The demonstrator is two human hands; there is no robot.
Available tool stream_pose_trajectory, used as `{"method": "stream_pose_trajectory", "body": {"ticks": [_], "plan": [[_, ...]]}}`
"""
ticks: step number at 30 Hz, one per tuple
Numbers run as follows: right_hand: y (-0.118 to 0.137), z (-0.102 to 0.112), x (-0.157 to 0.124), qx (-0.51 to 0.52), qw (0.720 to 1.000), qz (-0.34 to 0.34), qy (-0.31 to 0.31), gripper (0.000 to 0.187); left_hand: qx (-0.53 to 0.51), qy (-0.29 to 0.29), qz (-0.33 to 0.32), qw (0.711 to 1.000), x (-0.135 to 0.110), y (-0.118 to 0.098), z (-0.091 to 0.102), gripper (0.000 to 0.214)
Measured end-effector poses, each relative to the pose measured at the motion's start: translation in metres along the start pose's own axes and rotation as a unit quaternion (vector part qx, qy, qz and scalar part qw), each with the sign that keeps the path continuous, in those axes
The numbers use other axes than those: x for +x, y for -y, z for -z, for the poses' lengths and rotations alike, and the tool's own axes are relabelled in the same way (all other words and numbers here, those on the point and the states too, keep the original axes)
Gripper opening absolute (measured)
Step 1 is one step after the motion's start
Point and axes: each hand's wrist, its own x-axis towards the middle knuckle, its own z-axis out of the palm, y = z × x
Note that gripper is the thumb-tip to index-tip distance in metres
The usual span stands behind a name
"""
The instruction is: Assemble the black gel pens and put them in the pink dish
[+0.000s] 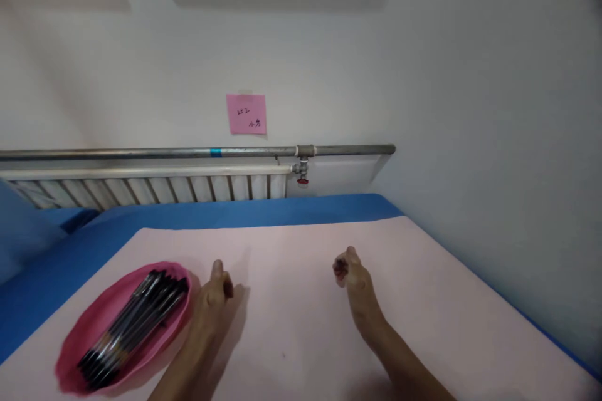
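Note:
My left hand [215, 293] is held loosely closed over the pink sheet, just right of the basket, with its fingers curled and one digit pointing up. Nothing shows in it. On the other side, my right hand [355, 279] has its fingers curled inward. A small dark patch shows among those fingers, too unclear to name. The oval pink basket [70, 332] lies at the left, holding a bundle of several black pens [134, 326] with clear barrels. Neither hand touches the basket.
A pale pink sheet [291, 319] covers the blue table [282, 210]. Behind it are a white radiator [179, 188], a metal pipe [141, 153] and a valve with a red handle [303, 181]. A pink note [247, 114] is stuck to the wall, and another wall rises at the right.

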Motion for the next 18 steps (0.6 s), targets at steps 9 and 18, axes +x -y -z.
{"method": "stream_pose_trajectory", "body": {"ticks": [9, 18], "plan": [[0.006, -0.011, -0.005, 0.019, 0.998, -0.056, 0.031, 0.057, 0.092, -0.022, -0.051, 0.994, -0.001, 0.000, 0.002, 0.061], [0.023, -0.014, -0.019, -0.037, 0.996, -0.082, 0.029, 0.048, 0.271, -0.128, -0.119, 0.946, -0.004, -0.003, 0.051, 0.029]]}}
